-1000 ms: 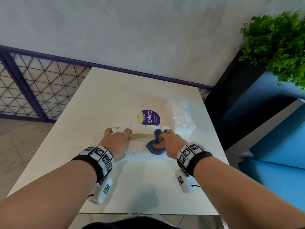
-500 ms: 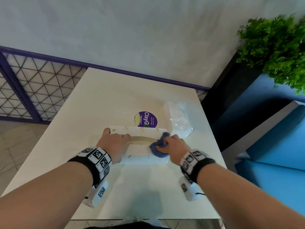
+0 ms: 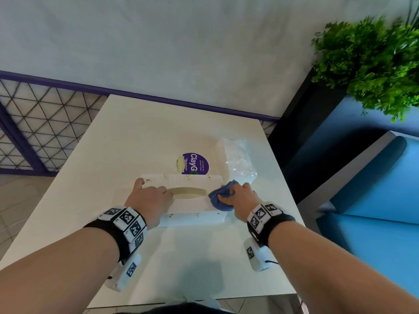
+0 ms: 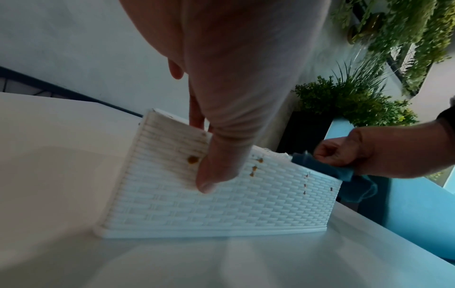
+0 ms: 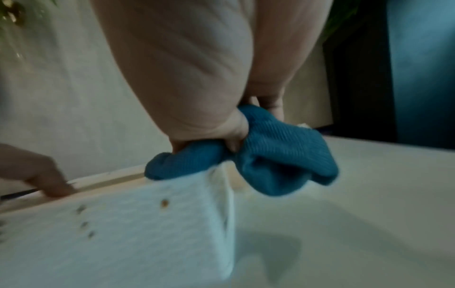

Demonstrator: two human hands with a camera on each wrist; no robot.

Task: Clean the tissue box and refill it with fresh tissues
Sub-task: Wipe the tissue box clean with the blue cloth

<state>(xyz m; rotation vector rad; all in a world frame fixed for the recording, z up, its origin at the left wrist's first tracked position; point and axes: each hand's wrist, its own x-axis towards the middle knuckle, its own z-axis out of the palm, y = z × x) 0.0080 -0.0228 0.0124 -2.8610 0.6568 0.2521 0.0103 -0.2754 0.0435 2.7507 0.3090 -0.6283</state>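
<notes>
A white woven tissue box (image 3: 192, 201) with brown spots sits on the worktop (image 3: 136, 137). The left hand (image 3: 150, 200) grips its left end. The right hand (image 3: 241, 197) clutches a bunched blue cloth (image 3: 218, 198) on its right end.

White tissue box (image 3: 192, 201) is showing a woven basket-weave pattern, brown-orange specks dotting it, tan oval slot on top. Blue ribbed cloth (image 3: 221, 198) is bunching in my right grip (image 3: 241, 197). Table (image 3: 158, 137) is looking plain cream-white. Round sticker (image 3: 196, 164) is showing purple with white lettering. Tissue pack (image 3: 238, 158) is looking clear-white. Plant (image 3: 371, 60) green; seat (image 3: 385, 234) bright blue.
</notes>
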